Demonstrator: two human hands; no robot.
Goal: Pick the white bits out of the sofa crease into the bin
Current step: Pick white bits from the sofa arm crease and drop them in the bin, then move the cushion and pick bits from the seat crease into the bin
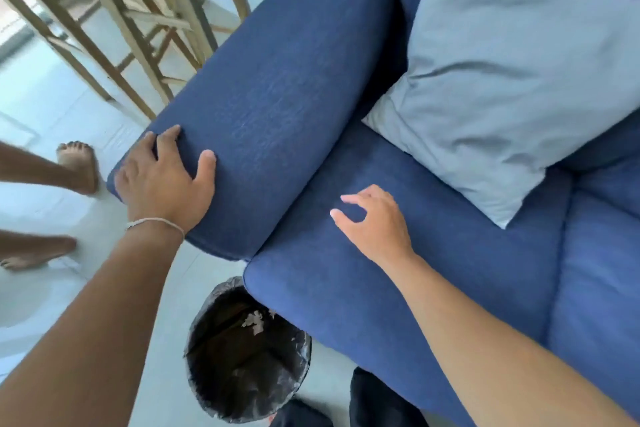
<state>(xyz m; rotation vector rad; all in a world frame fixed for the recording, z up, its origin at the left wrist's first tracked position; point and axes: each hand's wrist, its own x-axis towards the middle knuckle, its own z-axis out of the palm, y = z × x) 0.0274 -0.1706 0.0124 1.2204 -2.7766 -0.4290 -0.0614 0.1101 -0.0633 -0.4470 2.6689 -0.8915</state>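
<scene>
A blue sofa fills the right of the view, with a crease [313, 180] between its padded armrest [263, 87] and the seat cushion [433, 274]. My left hand [166, 180] lies flat over the armrest's front end, fingers spread, holding nothing. My right hand [375, 222] hovers over the seat cushion just right of the crease, fingers apart and curled, nothing between them. I see no white bits in the crease. A bin [207, 315] with a black liner stands on the floor below the armrest, with pale scraps [254, 321] inside.
A light grey pillow [512, 73] leans in the sofa's corner. Wooden stool legs [138, 21] stand on the pale floor at upper left. Another person's bare feet [78, 166] are at the left edge. Dark fabric [377, 402] lies at the bottom.
</scene>
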